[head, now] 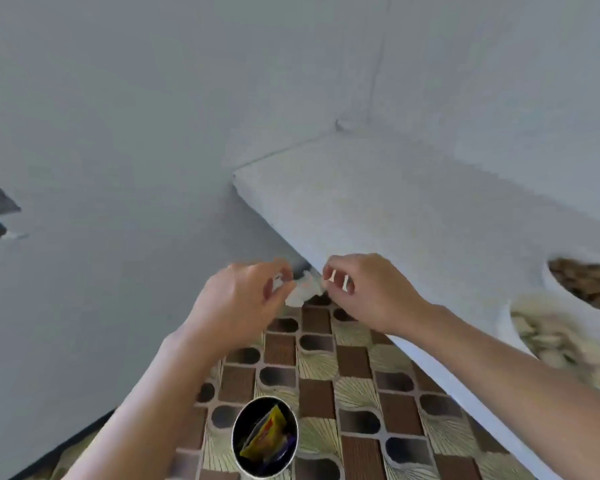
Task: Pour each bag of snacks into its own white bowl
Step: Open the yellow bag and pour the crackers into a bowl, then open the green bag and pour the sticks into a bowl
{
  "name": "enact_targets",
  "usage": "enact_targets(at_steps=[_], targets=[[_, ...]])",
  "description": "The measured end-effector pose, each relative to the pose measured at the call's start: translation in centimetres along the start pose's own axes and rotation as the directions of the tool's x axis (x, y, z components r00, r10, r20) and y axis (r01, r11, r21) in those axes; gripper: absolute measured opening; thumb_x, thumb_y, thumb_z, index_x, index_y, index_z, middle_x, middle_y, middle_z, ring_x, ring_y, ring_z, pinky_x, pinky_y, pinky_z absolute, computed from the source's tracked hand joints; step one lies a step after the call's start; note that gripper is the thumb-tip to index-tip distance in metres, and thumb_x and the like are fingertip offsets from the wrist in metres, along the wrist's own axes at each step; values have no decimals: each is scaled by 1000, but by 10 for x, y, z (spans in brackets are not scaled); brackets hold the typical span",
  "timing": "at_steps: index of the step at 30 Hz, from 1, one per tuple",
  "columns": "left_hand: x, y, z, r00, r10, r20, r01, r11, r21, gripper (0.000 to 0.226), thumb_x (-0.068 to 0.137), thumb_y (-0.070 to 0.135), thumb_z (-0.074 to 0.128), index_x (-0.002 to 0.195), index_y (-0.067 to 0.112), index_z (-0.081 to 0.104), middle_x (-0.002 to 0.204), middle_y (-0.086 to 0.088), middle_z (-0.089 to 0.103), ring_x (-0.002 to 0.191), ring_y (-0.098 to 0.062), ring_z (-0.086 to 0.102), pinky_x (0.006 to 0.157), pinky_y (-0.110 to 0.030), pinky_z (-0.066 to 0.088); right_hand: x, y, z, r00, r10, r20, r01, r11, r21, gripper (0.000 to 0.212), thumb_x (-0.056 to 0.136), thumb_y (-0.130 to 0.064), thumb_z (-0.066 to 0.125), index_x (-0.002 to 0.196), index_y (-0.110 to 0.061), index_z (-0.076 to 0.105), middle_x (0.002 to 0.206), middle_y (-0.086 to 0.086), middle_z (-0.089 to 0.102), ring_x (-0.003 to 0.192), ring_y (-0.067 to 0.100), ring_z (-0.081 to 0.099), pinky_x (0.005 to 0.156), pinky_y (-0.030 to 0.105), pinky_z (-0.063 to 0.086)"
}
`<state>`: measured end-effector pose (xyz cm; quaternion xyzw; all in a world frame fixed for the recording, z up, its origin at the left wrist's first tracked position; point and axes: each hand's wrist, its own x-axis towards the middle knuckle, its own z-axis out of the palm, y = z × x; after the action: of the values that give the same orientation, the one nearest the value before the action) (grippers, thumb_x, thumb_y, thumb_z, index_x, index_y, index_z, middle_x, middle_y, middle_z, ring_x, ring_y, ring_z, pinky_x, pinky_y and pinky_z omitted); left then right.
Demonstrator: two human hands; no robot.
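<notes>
head: bag [303, 289] between left [244, 295], right grip [362, 289]

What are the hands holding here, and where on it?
A small crumpled white wrapper: the left hand pinches its left end, the right hand its right end.

You are pinching a thin, crinkly white wrapper [303, 289] between your left hand [246, 292] and right hand [357, 289]; plastic or paper, it is too blurry to tell. The counter [395, 209] is looking matt, pale and grainy, like stone. The two white bowls [515, 318] are looking smooth. The floor [354, 375] is showing smooth brown and cream tiles. In the dark bin [238, 424], a yellow wrapper [267, 434] is shining like glossy plastic.
</notes>
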<state>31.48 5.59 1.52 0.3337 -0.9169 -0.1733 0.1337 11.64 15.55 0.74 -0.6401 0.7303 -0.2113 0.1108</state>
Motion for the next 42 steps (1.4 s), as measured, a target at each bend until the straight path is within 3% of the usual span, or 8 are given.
enact_targets(at_steps=[6,10,15,20,23,30,36,42], targets=[[67,116,-17,957,284,-56,-287,957,-38,24,100,50,50,92,33,64,70,11,60,67,-6,58,62,-29,50,-63,51,-115,916,200,-347,-205,978,22,55,102,-46,49,57,-17,38,49,-2,41,48,17,42,54,36,40],[103,195,8,896,432,-100,-438,898,-44,49,101,46,50,60,22,39,49,4,41,48,-15,40,50,-29,34,-120,102,-162,819,289,-495,-324,946,15,51,101,-40,52,59,-15,40,47,0,42,48,23,44,53,38,40],[140,298,54,831,551,-77,-556,825,-102,49,100,37,52,60,19,31,47,2,31,47,-18,31,48,-30,30,-192,174,-207,725,351,-592,-460,887,-37,45,98,-32,59,60,-11,47,49,2,46,51,22,48,53,40,41],[180,387,105,768,640,-20,-634,755,-164,5,99,30,56,95,31,59,67,14,56,65,-8,56,64,-30,50,-248,242,-253,671,420,-611,-548,836,-29,31,92,-25,64,66,-25,48,57,-8,51,55,9,48,53,30,37],[203,431,134,723,689,-49,-683,702,-200,19,95,24,60,112,33,61,97,13,55,89,-11,56,75,-33,52,-268,283,-276,645,445,-622,-578,816,-16,5,91,-21,61,94,-25,61,77,-13,60,72,14,57,68,33,47],[257,499,200,729,684,-18,-675,714,-187,33,92,28,64,125,28,60,115,2,58,107,-23,51,86,-41,49,-273,371,-300,578,492,-651,-683,729,-55,11,93,-27,60,102,-21,60,98,-2,64,99,24,56,86,45,47],[297,534,251,788,608,94,-597,793,-123,57,95,34,59,149,33,39,152,1,40,142,-26,32,105,-49,36,-254,418,-302,542,592,-596,-769,636,-68,28,97,-27,54,124,-22,56,120,-1,61,115,25,50,92,45,41],[331,537,280,786,594,168,-587,804,-96,37,101,33,53,137,26,51,134,-6,50,122,-31,50,92,-44,48,-237,444,-293,534,634,-559,-813,566,-135,25,98,-26,52,122,-23,57,113,-2,62,113,24,50,88,43,35]])
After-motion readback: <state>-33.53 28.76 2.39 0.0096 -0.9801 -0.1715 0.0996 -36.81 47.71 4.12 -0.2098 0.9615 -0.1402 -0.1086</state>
